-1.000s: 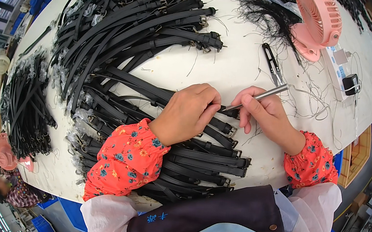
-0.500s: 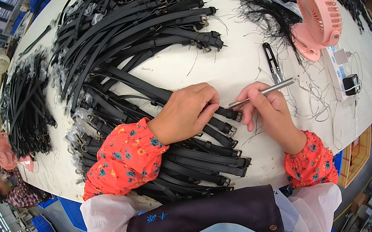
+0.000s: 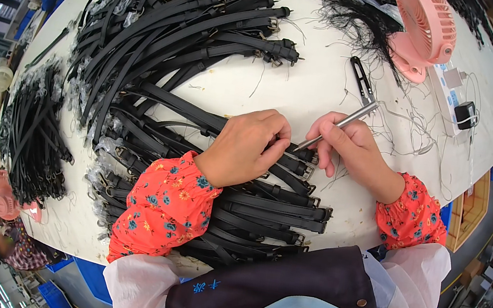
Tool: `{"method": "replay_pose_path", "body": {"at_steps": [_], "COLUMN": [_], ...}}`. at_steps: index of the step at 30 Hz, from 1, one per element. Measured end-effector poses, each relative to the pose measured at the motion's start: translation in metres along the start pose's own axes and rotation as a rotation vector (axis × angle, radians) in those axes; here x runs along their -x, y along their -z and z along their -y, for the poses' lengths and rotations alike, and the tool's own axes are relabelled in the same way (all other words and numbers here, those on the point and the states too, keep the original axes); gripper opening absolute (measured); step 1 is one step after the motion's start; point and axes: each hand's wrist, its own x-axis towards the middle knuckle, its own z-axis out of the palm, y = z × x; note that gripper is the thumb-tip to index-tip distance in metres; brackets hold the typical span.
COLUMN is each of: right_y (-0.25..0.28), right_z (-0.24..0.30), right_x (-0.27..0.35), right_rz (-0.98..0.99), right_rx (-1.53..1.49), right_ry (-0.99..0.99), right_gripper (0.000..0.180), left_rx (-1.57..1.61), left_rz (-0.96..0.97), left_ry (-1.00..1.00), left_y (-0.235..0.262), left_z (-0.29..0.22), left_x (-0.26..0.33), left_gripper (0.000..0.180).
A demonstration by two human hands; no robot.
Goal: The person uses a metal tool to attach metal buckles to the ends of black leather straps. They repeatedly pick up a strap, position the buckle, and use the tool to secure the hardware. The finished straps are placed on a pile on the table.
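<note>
Black belts point(image 3: 276, 209) with metal buckles lie in a fanned row under and beside my hands. My left hand point(image 3: 248, 147) is closed over one of them, thumb pressed to the curled forefinger; its fingertips are partly hidden. That belt's buckle end point(image 3: 307, 154) sticks out to the right of the thumb. In my right hand point(image 3: 350, 144) is a slim silver pen-like metal tool point(image 3: 351, 117), gripped between thumb and fingers. Its pointed lower tip is at the belt, close to my left thumb; whether it touches cannot be made out.
A larger heap of black belts point(image 3: 168, 38) covers the far left, and another bundle point(image 3: 40, 139) lies beyond it. Black thread snips point(image 3: 362, 79), loose threads point(image 3: 357, 22), a pink fan point(image 3: 421, 34) and a power strip point(image 3: 447, 96) with cords occupy the right side.
My right hand has shifted slightly left, bringing the tool's tip down and left toward my left thumb. My left hand has stayed almost in place.
</note>
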Motion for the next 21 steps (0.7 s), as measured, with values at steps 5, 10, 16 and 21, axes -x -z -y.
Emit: {"method": "replay_pose_path", "body": {"at_steps": [5,10,16,21], "right_y": [-0.0001,0.0008,0.0023,0.0011], "right_z": [0.0002,-0.0037,-0.0089,-0.0048], "right_x": [-0.0007,-0.0023,-0.0035,-0.0028], "right_rz": [0.005,0.007,0.019,0.019], "right_rx": [0.015,0.027,0.045,0.03], "right_ry": [-0.006,0.019,0.081,0.035], "right_gripper": [0.038,0.039,0.041,0.041], "left_rx": [0.004,0.002,-0.005,-0.004], "left_rz": [-0.002,0.004,0.011,0.007], "left_ry": [0.003,0.011,0.012,0.017], "left_y": [-0.0009,0.0001,-0.0004,-0.0004], "left_z": [-0.0002,-0.0012,0.0003,-0.0002], "left_x": [0.0002,0.0001,0.0,0.0001], "left_gripper": [0.005,0.005,0.005,0.005]}}
